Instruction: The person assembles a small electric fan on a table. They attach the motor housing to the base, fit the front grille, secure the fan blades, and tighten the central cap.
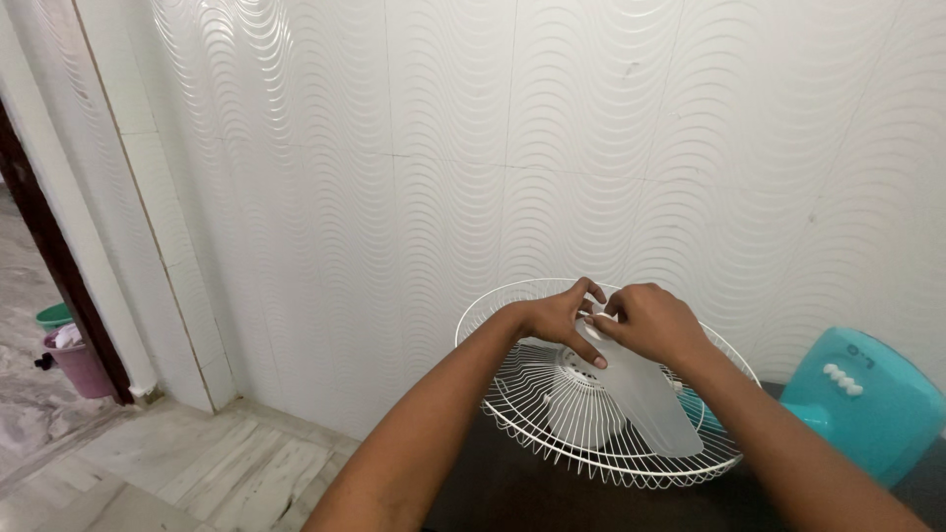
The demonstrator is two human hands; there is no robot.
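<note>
White wire fan guard, round and dished, lies face-up on a dark surface as a person works over its middle with both bare hands. The left hand and the right hand meet above the hub, fingers curled narrow and pinched around the top of a translucent, frosted fan blade that slopes down across the grille toward the near rim. The left thumb rests on the blade's upper edge; what the right fingertips grip is hidden behind the knuckles.

Just right of the guard stands a turquoise plastic fan base with a row of white buttons, partly cut off by the frame edge and partly screened by the right forearm. Behind everything rises a wall of glossy white tiles embossed with wavy ridges. At far left, past a dark door frame, a pink bucket and a green tub sit on marbled flooring, both only partly visible. Pale floor tiles fill the lower left. The hub beneath the hands is hard to make out.
</note>
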